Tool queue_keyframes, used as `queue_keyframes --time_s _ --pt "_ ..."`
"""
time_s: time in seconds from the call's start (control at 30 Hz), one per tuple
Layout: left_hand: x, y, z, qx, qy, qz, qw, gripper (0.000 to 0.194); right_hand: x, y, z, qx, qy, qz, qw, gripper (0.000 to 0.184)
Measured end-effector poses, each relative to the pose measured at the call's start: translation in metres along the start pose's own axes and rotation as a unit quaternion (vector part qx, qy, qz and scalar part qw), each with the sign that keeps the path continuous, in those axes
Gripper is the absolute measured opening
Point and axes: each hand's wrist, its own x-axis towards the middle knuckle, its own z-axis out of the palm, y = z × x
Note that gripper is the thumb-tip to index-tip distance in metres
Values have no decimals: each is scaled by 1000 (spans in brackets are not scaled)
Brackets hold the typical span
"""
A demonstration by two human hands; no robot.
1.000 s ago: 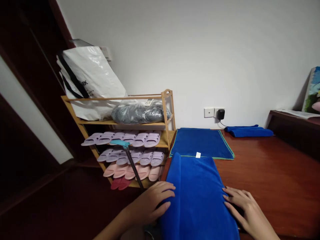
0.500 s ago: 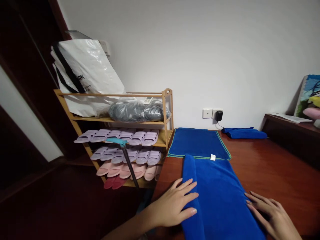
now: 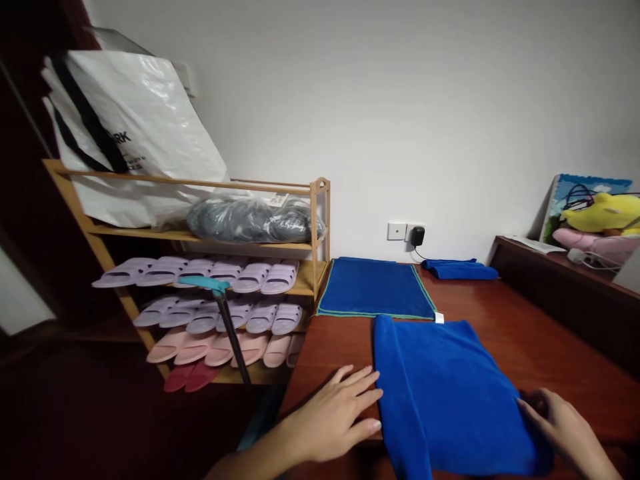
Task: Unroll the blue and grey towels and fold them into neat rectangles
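A bright blue towel [image 3: 460, 393] lies on the wooden table in front of me, with a folded-over strip along its left side and a small white tag at its far edge. My left hand [image 3: 337, 413] rests at the towel's left edge, fingers spread and fingertips touching the fold. At the opposite edge, my right hand [image 3: 567, 423] has its fingers curled in and pinches the cloth near the corner closest to me. Part of that grip is hidden by the hand itself. Just beyond lies a flat darker blue cloth [image 3: 375, 287] with green edging.
Another folded blue cloth [image 3: 463, 269] lies by the wall near a black plug [image 3: 417, 235]. On the right, a raised dark shelf [image 3: 545, 293] holds a yellow plush toy [image 3: 600, 212]. A shoe rack [image 3: 320, 247] with slippers and a white bag [image 3: 135, 127] stands left, behind a turquoise-topped pole [image 3: 210, 285].
The towel has shifted right and its near edge has come into view. My left hand has slipped from on top of the fold to its edge. The right hand's fingers have curled. My view has turned right.
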Motion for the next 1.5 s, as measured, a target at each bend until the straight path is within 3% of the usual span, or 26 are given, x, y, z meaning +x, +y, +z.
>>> queue_keyframes --time_s 0.1,0.2,0.3,0.37,0.47,0.53,0.63,0.8,0.93,1.07,1.17,1.3,1.37,1.5 --pt "-4 5 -4 -14 13 -6 1000 44 7 -10 -5 24 -85 17 996 37" --pt "-3 15 -8 -65 37 -15 997 39 9 -42 -21 26 -21 6 999 34" --pt "15 25 -1 -197 59 -23 978 36 -1 -103 -33 97 50 -65 992 34" --pt "37 27 11 -335 65 -33 939 44 -14 -151 -33 129 -2 -127 984 30" --pt "75 22 33 -533 48 -58 843 61 -34 -209 -25 139 -78 -198 967 23" --pt "94 14 44 -601 38 -70 795 56 -42 -228 -22 147 -109 -233 955 21" --pt "107 5 53 -634 40 -81 768 50 -43 -230 -31 189 -159 -256 935 23" --pt "108 1 58 -611 63 -118 780 44 -33 -205 -49 203 -207 -230 929 39" --pt "109 1 58 -619 57 -132 772 45 -29 -192 -50 165 -234 -246 926 43" --pt "108 3 55 -610 66 -131 778 41 -19 -183 -46 213 -234 -195 928 46" --pt "106 5 53 -594 63 -139 790 34 -6 -179 -43 246 -239 -179 922 42" --pt "104 6 52 -555 52 -155 816 31 6 -188 -33 163 -271 -188 930 31" --pt "102 7 50 -514 52 -151 843 28 8 -196 -26 128 -258 -178 941 21" --pt "94 8 44 -296 102 -110 943 23 11 -202 -13 96 -233 -176 952 8"
